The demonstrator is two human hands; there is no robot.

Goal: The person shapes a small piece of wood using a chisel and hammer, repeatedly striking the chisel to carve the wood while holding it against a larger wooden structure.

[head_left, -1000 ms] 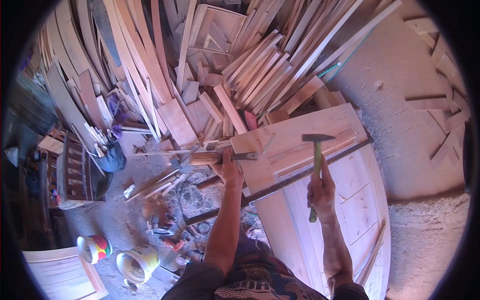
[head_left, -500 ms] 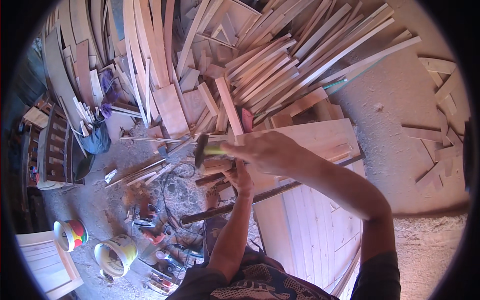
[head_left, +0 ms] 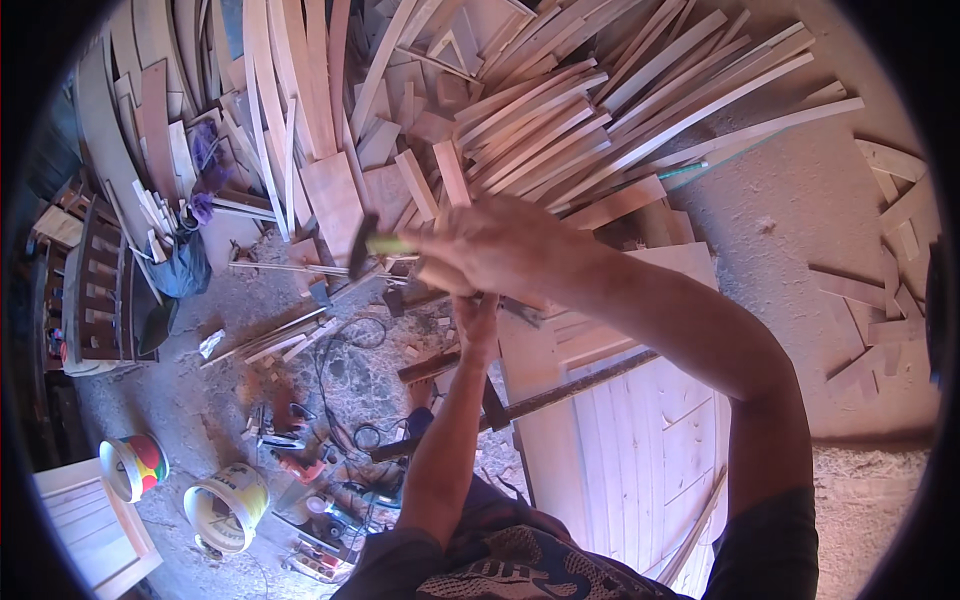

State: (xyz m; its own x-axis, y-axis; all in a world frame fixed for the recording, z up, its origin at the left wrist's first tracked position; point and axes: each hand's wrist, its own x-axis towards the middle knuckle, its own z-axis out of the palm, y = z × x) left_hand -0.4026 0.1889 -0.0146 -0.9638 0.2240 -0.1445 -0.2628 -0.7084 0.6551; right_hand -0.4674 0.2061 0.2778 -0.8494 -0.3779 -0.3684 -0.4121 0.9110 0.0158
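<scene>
Right hand (head_left: 495, 248) clamped on hammer (head_left: 363, 246), held over floor (head_left: 205, 400); likely head-heavy, stiff, best gripped low on handle (head_left: 391, 243). Left hand (head_left: 476, 322) closed round wood block (head_left: 440, 277), partly hidden; probably rigid.

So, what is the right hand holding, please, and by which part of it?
The right hand holds a hammer by its yellow-green handle.

The right hand (head_left: 490, 245) is blurred — it hides the grip of the dark-headed, yellow-green hammer (head_left: 385, 243) and part of a tan wooden handle (head_left: 438, 277); lower left, a pale wooden panel (head_left: 92, 530) is cut off.
</scene>
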